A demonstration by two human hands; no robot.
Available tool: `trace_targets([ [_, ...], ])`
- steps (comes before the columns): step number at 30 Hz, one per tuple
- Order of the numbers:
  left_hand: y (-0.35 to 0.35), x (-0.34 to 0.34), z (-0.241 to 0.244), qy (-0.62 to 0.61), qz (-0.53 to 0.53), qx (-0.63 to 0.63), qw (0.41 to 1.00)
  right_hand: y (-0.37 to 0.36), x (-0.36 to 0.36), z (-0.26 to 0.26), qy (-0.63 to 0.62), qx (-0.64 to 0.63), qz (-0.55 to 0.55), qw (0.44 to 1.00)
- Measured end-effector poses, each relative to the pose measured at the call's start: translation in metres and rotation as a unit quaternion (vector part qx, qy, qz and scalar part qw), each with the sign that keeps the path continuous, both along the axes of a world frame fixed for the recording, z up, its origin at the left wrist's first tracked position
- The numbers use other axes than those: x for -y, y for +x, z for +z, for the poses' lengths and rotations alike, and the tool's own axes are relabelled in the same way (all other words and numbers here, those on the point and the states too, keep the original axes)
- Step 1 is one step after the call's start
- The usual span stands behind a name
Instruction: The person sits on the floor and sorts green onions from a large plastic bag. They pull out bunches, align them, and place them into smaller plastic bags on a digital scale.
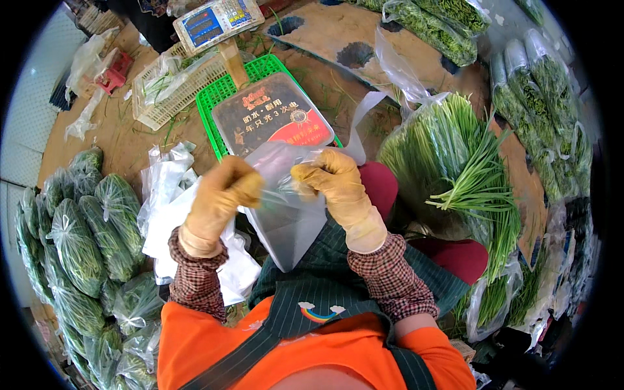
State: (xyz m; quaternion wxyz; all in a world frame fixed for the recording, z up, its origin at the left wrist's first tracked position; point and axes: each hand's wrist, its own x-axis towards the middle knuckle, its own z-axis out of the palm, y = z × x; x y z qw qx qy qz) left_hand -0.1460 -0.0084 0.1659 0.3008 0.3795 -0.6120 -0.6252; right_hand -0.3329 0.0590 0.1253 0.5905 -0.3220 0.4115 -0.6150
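Observation:
Both hands wear yellowish rubber gloves. My left hand (219,200) is closed at the left edge of a clear plastic bag (292,229), blurred by motion. My right hand (336,190) grips the bag's top at its right side. The bag hangs flat between them, over my lap, and no contents show in it. Just beyond the hands, a weighing scale (273,114) with a dark, printed platform rests on a green plastic basket (207,114). To the right lies a big bundle of green leafy stalks (434,141), partly in plastic.
Bagged green vegetables (73,243) are heaped at the left. White plastic bags (195,219) lie beside my left forearm. A cream plastic basket (146,109) and the scale's display (217,24) stand beyond. More bagged greens (551,107) line the far right, near a board with holes (331,44).

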Motion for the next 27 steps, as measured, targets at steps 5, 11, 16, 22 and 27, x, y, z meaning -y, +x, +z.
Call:
trace_targets([
  [5, -0.014, 0.011, -0.003, 0.011, -0.032, 0.061, 0.998, -0.016, 0.014, 0.025, -0.049, -0.172, -0.063, 0.982],
  [11, 0.000, 0.055, -0.018, 0.039, 0.094, -0.295, 0.950, -0.074, 0.039, 0.010, -0.208, -0.726, -0.165, 0.634],
  [16, 0.083, 0.108, 0.001, 0.100, 0.223, -0.306, 0.920, -0.188, 0.014, 0.088, 0.137, -0.774, -0.165, 0.596],
  [22, -0.008, 0.116, 0.056, -0.128, 0.027, -0.191, 0.973, -0.137, 0.055, 0.093, -0.169, -0.730, -0.204, 0.630],
  [27, -0.021, 0.144, 0.105, -0.576, 0.027, 0.390, 0.718, -0.110, 0.102, 0.143, -0.140, -0.850, -0.294, 0.415],
])
